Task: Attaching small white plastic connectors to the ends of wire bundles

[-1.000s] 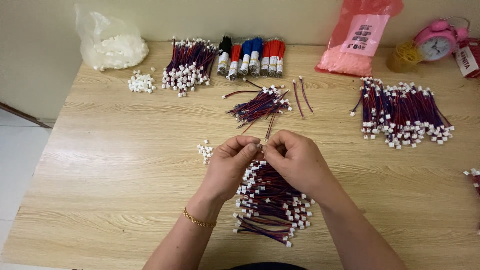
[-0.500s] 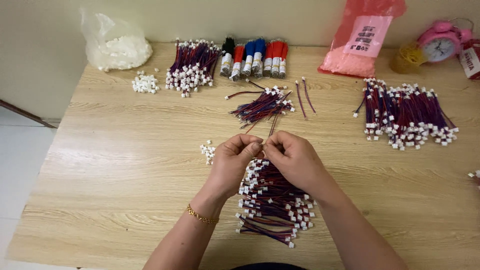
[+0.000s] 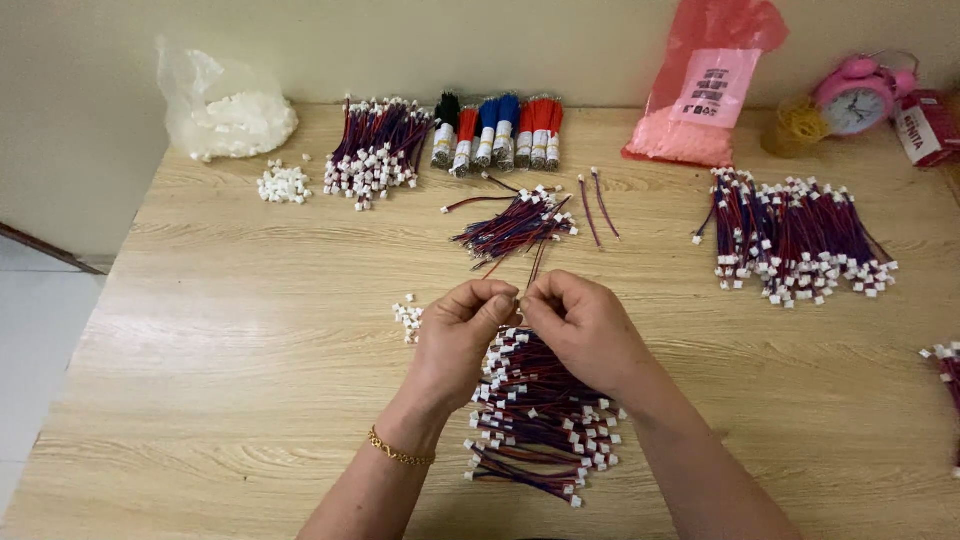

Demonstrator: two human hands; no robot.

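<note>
My left hand (image 3: 462, 330) and my right hand (image 3: 580, 325) meet fingertip to fingertip over the middle of the wooden table (image 3: 200, 340). Between them they pinch a thin red and blue wire (image 3: 538, 262) that sticks up and away from the fingers; what sits at its near end is hidden by my fingers. Under my hands lies a pile of short wires with white connectors (image 3: 540, 420). A few loose white connectors (image 3: 407, 318) lie just left of my left hand. A smaller heap of wires (image 3: 515, 225) lies beyond my hands.
At the back stand a clear bag of white connectors (image 3: 230, 105), a wire bundle (image 3: 375, 150), taped wire rolls (image 3: 497, 130), a pink bag (image 3: 705, 85) and a pink alarm clock (image 3: 855, 100). Another big wire pile (image 3: 795, 235) lies right; more wires (image 3: 945, 365) at the right edge.
Both hands stay pinched together on the wire with only small finger movement. The view has shifted slightly.
</note>
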